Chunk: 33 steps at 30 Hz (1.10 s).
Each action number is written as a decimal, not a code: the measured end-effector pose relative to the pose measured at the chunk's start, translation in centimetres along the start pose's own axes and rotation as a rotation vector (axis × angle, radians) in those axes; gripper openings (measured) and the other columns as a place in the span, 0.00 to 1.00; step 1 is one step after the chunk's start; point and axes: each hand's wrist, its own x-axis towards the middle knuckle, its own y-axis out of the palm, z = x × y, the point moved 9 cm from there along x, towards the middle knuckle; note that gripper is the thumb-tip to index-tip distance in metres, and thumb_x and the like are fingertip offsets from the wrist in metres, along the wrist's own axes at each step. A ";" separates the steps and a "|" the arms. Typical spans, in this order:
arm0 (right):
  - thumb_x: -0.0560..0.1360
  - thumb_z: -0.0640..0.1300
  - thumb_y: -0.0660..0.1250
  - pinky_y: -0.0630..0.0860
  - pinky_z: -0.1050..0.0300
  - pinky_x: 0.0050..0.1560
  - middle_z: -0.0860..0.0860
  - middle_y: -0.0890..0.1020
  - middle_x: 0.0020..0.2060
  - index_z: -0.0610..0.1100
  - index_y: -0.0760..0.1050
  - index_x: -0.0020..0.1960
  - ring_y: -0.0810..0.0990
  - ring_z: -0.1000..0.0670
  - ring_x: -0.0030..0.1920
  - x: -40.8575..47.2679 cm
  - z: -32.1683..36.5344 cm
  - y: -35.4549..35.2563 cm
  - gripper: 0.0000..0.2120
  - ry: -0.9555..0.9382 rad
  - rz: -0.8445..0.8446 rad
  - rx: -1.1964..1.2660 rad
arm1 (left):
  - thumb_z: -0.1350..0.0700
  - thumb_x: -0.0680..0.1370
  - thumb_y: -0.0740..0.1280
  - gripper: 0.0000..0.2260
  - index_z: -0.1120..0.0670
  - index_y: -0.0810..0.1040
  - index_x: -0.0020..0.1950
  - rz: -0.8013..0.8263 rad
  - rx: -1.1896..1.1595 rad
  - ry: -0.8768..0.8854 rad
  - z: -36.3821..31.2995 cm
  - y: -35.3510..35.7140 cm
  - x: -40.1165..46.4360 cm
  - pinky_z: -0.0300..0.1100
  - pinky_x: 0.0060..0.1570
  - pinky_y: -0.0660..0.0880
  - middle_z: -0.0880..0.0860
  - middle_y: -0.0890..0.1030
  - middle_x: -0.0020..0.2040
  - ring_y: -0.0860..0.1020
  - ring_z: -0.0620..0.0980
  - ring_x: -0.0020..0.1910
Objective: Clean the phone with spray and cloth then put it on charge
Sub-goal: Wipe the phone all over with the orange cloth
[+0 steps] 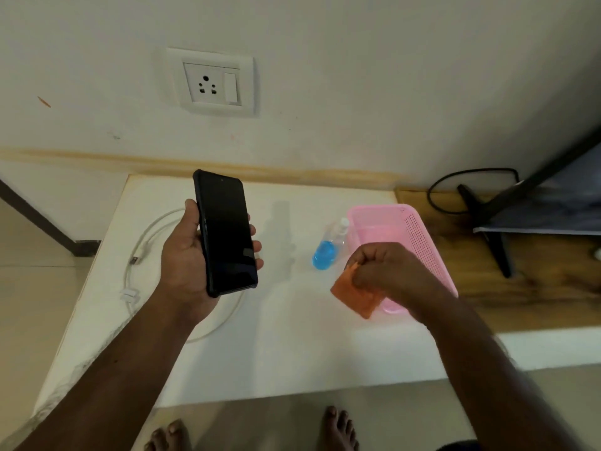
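Observation:
My left hand (185,255) holds a black phone (226,232) upright above the white table, its dark screen facing me. My right hand (380,268) is closed on an orange cloth (354,296), which hangs below the fist, just in front of a pink basket. A clear spray bottle (330,247) with blue liquid stands on the table between the two hands, close to the basket. A white charging cable (136,255) lies coiled on the table under and behind my left hand, its plug ends near the left edge.
A pink perforated basket (419,236) sits at the table's right edge. On the wall above is a white socket with a switch (211,83). A wooden shelf (536,297) to the right carries a black stand (487,229) and cord. My bare feet show below the white table (276,346).

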 end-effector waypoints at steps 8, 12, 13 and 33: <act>0.75 0.36 0.63 0.80 0.60 0.37 0.52 0.80 0.42 0.50 0.75 0.44 0.79 0.51 0.43 0.9 -1.5 3.9 0.10 0.026 -0.011 -0.211 | 0.31 0.78 0.54 0.36 0.59 0.78 0.66 0.019 0.013 0.009 -0.3 0.5 -0.2 0.56 0.53 0.77 0.59 0.81 0.52 0.79 0.60 0.48; 0.76 0.38 0.61 0.79 0.54 0.47 0.52 0.80 0.42 0.51 0.73 0.45 0.79 0.52 0.45 1.2 -0.8 5.3 0.08 -0.035 -0.012 -0.241 | 0.31 0.78 0.54 0.37 0.61 0.75 0.69 0.020 0.036 0.010 -0.2 0.7 -0.3 0.59 0.57 0.75 0.59 0.80 0.53 0.78 0.60 0.50; 0.77 0.39 0.61 0.78 0.54 0.49 0.52 0.79 0.42 0.50 0.73 0.46 0.79 0.51 0.45 1.3 -0.9 5.5 0.07 -0.028 -0.023 -0.245 | 0.31 0.78 0.54 0.37 0.60 0.76 0.69 0.018 0.035 0.012 -0.2 0.6 -0.4 0.59 0.58 0.74 0.59 0.80 0.53 0.78 0.60 0.50; 0.80 0.51 0.64 0.76 0.55 0.61 0.46 0.80 0.59 0.42 0.64 0.69 0.81 0.47 0.58 2.4 -2.0 5.3 0.22 -0.032 -0.269 -1.071 | 0.32 0.79 0.53 0.34 0.59 0.76 0.68 0.020 0.019 0.003 -0.1 1.3 -0.7 0.60 0.58 0.72 0.59 0.80 0.52 0.76 0.61 0.51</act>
